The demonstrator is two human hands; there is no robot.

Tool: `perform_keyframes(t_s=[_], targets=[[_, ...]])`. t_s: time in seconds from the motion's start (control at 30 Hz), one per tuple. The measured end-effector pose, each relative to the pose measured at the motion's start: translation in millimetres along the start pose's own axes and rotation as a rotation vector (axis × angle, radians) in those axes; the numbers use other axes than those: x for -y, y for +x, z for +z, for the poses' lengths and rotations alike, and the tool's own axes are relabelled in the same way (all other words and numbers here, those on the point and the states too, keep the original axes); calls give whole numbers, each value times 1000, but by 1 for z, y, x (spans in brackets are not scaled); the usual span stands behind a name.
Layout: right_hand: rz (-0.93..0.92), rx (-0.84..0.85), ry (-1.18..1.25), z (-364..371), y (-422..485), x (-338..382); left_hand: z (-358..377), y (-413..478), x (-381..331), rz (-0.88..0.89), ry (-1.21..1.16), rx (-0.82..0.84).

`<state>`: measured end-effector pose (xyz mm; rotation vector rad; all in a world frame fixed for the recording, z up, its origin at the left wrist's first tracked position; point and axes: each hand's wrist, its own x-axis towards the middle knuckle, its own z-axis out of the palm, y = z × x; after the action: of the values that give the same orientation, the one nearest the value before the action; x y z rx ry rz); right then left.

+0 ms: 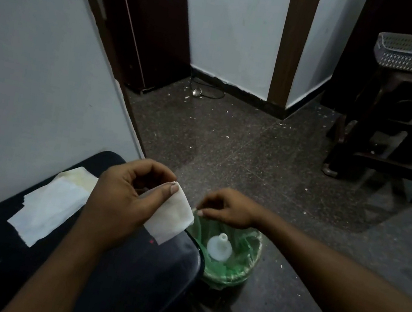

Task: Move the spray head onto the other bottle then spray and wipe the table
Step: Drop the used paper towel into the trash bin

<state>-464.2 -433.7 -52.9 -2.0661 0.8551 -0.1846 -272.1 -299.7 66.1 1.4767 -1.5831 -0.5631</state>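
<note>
The dark table (151, 277) ends in a rounded corner, and the bin (248, 268) stands just beside it on the floor (228, 146), which is open up to the stool (400, 128) (far right). The left hand (121, 196) clamps a folded white cloth (172, 218) between thumb and curled fingers, above this corner. The right hand (228, 208) pinches the rim of the green bag (247, 244). A white bottle (219, 246) with a bare neck sits inside the bin.
</note>
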Motion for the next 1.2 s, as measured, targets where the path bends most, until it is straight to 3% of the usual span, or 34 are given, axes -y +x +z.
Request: perform_keyframes(t_s=[0.13, 0.27, 0.7, 0.97, 1.2], targets=[[-159, 3, 472, -21, -25, 42, 11, 1, -4, 13, 12, 15], [-311, 89, 610, -29, -35, 60, 19, 1, -5, 13, 11, 28], [-245, -189, 370, -19, -30, 29, 25, 2, 9, -40, -10, 2], [-50, -298, -67, -16, -23, -2, 18, -2, 9, -32, 2, -15], [213, -160, -503, 6, -14, -45, 5, -8, 7, -25, 6, -30]])
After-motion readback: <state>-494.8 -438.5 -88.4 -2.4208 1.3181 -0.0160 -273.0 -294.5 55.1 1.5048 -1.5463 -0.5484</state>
